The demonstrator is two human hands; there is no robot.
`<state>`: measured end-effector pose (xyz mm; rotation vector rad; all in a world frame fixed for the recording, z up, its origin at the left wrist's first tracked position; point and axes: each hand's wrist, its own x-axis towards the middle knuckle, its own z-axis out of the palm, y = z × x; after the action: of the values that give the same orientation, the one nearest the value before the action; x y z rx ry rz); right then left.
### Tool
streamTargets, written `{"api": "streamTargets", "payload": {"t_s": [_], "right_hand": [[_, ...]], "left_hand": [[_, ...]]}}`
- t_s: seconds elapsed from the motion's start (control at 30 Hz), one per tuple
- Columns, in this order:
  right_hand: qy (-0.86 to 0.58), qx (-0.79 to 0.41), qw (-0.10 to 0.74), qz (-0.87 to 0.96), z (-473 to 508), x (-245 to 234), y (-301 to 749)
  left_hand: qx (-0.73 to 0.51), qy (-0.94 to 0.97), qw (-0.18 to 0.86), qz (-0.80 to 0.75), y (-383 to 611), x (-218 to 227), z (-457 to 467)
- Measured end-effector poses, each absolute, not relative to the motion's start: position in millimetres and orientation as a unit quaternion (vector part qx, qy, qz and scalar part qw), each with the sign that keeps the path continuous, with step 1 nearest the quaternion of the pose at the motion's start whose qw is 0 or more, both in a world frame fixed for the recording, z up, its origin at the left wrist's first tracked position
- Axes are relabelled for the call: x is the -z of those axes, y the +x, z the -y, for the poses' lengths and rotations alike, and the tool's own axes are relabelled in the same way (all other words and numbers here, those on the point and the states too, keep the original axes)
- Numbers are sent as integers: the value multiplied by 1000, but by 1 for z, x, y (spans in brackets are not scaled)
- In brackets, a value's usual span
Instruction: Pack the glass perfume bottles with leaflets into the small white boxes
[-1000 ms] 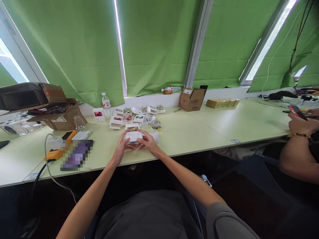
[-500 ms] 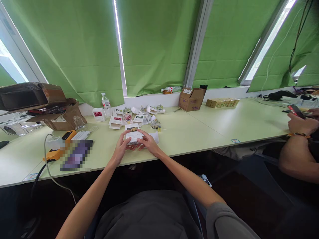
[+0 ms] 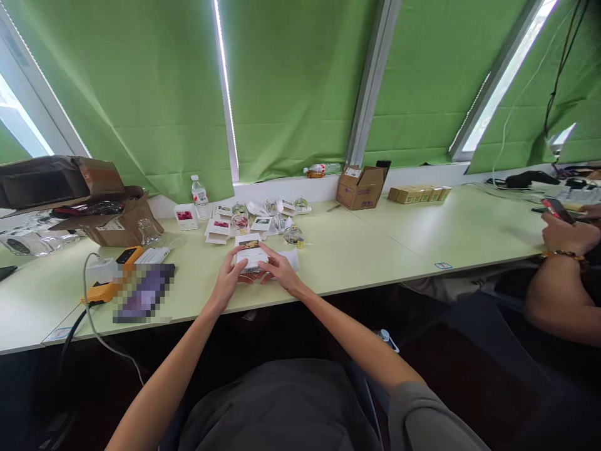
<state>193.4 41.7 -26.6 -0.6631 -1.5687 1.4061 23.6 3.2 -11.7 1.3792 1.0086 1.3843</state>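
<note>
White box (image 3: 252, 255) — held between left hand (image 3: 228, 275) and right hand (image 3: 282, 272), forearms (image 3: 188, 347) angled inward.

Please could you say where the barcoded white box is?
In the head view, the white box is left of centre, held between left hand and right hand by the near table edge.

At six o'clock my plain dark grey top (image 3: 277, 410) shows soft folds; at five, my right sleeve (image 3: 427, 419) is short, loose, lighter grey. My left hand (image 3: 228, 274), toward eight, and right hand (image 3: 280, 270), toward seven, are bare and slim-fingered.
</note>
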Motion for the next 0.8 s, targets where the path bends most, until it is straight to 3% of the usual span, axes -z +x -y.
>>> {"api": "streamTargets", "payload": {"t_s": [0.8], "right_hand": [[-273,-557,451,642,-41,27,193]], "left_hand": [[-544,584,447,-404,19,17,-9]]}}
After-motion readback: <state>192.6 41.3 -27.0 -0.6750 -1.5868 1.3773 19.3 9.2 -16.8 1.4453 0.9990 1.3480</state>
